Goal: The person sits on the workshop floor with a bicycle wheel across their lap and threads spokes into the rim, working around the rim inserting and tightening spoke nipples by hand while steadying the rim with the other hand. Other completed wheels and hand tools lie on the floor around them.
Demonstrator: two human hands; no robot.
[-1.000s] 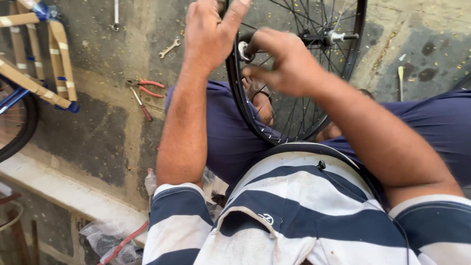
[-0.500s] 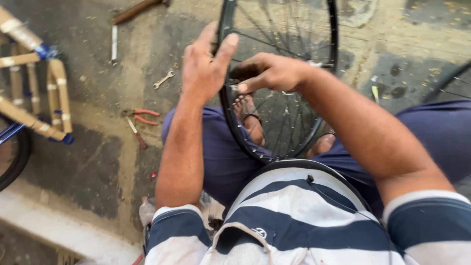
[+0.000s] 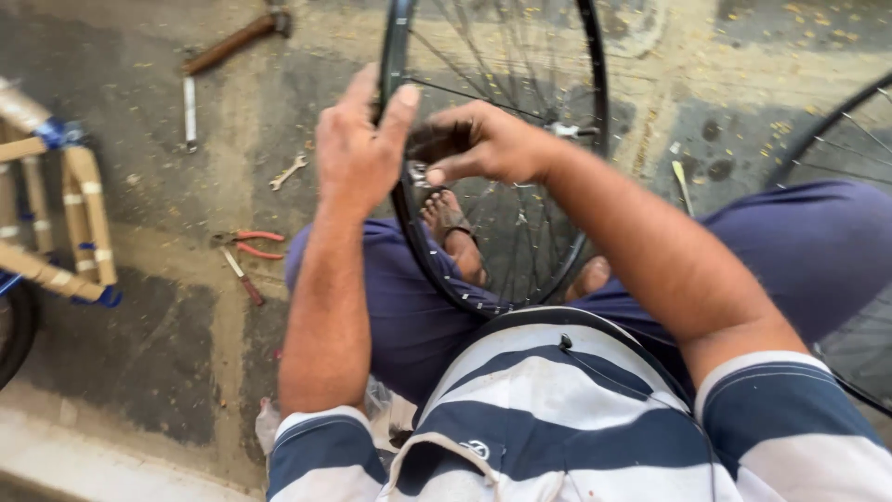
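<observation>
Our left hand (image 3: 358,153) lies curled over the near-left edge of the black spoked bicycle wheel rim (image 3: 409,232), palm against its outer side, thumb hooked over the top, gripping it. Our right hand (image 3: 483,144) reaches across from the other side, its fingers pinched narrow on a small silvery metal tool (image 3: 415,174) pressed against the inner face of the rim where the spokes end.

We judge this to be spoke work at the rim: one hand steadies the wheel, the other works a spoke end. The next move seems to call for a firm hold with the left hand and a small, controlled twist of the right fingers, without letting the tool slip.

The wheel stands upright between our knees, its lower arc resting against the blue trousers, a sandalled foot (image 3: 451,228) visible through the spokes. Both hands meet at the same spot, almost touching.

Well apart on the concrete floor (image 3: 167,344) lie red-handled pliers (image 3: 249,244), a small grey spanner (image 3: 289,171) and a long rusty bar (image 3: 232,42).
</observation>
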